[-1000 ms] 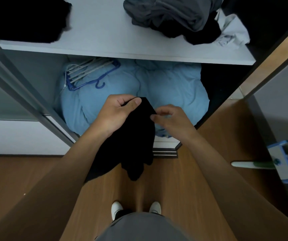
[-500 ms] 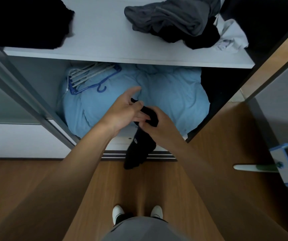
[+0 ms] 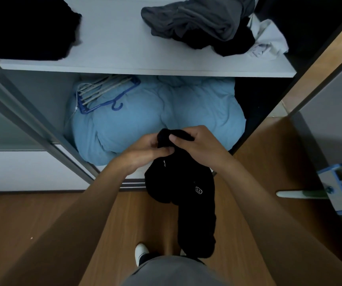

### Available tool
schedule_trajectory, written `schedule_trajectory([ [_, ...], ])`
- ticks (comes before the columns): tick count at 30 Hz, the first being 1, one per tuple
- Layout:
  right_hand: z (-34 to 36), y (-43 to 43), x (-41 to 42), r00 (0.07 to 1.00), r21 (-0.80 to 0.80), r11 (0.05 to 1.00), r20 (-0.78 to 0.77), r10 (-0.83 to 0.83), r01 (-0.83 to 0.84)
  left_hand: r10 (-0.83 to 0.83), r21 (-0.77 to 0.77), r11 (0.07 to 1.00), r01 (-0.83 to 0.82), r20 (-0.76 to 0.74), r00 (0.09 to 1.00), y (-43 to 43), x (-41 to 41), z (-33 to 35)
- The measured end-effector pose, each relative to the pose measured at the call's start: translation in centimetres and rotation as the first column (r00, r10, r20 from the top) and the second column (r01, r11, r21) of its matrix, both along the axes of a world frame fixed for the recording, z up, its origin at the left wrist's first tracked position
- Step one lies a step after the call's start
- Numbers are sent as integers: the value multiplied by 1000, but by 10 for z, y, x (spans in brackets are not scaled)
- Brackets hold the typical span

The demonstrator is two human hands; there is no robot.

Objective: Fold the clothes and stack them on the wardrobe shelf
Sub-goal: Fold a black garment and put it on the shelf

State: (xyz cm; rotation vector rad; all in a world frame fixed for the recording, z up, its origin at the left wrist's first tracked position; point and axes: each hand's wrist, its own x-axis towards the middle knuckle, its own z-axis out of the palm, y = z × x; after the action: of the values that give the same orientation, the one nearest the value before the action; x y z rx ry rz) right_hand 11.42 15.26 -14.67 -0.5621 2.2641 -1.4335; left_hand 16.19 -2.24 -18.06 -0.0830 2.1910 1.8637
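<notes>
Far left of the shelf [image 3: 114, 48]: a black stack [image 3: 25, 27] sits near the front edge; whether it is folded cannot be read in the dim light. Below it, hangers [image 3: 104, 91] lie on a blue duvet [image 3: 155, 120] in the lower compartment.

Centre: the left hand [image 3: 145, 149], fingers curled, pinches the top of a black garment [image 3: 182, 182]; the right hand [image 3: 195, 143], just beside it, grips the same bunched top between thumb and fingers. The garment hangs free below both hands, above the floor [image 3: 62, 223], well short of the shelf and not yet folded.

Right of the shelf: a grey heap [image 3: 197, 19] lies over dark cloth, with a white cloth [image 3: 269, 42] beside it; all unfolded.

Risks, as judged:
- The hold is narrow and at one spot, so the garment may twist or bunch rather than fold flat.
- A slackened pinch would drop it to the floor.
- The long hanging end could catch the shelf edge on the lift.
- Black cloth in poor light makes seams hard to find.
- A loose fold laid on the stack may slide off the front.
</notes>
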Motion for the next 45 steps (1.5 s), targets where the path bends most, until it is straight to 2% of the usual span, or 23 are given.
schedule_trajectory([
  [2, 2, 10, -1, 999, -8, 1000, 41, 0, 0, 49, 20, 999, -49, 6, 999, 3, 0, -7],
  [7, -6, 34, -3, 998, 81, 997, 62, 15, -20, -41, -162, 986, 28, -78, 996, 9, -7, -9],
  [12, -8, 31, -1, 991, -58, 991, -50, -125, 122, -11, -197, 980, -13, -123, 992, 12, -9, -23],
  [16, -12, 29, -3, 971, -146, 961, 81, -226, 236, -68, -410, 911, 45, -43, 997, 0, -4, -44],
  [19, -18, 33, -5, 957, -148, 950, 132, -257, 276, 84, -427, 900, -92, -38, 996, -10, 3, -61],
  [24, -31, 38, -5, 991, 64, 994, 88, -97, 92, 271, -480, 820, -311, -153, 950, -20, -3, -63],
  [26, -33, 36, -7, 990, 67, 989, 58, -132, 128, 291, -450, 833, -323, -141, 946, -25, -3, -62],
  [31, -22, 30, -15, 926, -193, 906, 32, -377, 376, 167, -254, 955, -153, 33, 985, -27, 10, -65],
  [33, -20, 30, -20, 896, -270, 857, 56, -441, 439, 161, -265, 953, -145, 36, 986, -27, 19, -74],
  [35, -20, 31, -25, 868, -305, 817, 77, -491, 489, 215, -268, 941, -207, -2, 977, -28, 25, -83],
  [40, -30, 37, -30, 844, -283, 802, 56, -534, 526, 448, -94, 887, -452, -62, 892, -29, 27, -81],
  [45, -40, 55, -37, 850, -130, 846, -46, -525, 516, 415, -131, 892, -432, -142, 899, -34, 19, -64],
])
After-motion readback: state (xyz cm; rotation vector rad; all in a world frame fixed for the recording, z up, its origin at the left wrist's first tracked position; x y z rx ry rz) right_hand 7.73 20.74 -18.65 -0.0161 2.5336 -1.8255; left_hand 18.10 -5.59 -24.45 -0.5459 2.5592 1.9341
